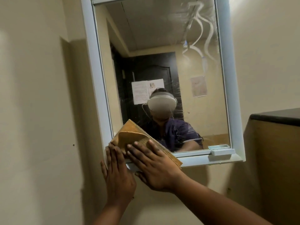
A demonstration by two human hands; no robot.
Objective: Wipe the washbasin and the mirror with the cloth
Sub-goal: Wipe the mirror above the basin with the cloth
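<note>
the right hand (152, 166) lies flat with straight fingers on the folded orange cloth (138, 140), pressing it against the lower left corner of the mirror (162, 62) and over its white frame (233, 95). the left hand (116, 172) rests open and flat just beside it, fingertips touching the cloth's edge and the frame's corner, palm on the beige wall (40, 111). white streaks mark the glass at upper right. the washbasin is out of view.
</note>
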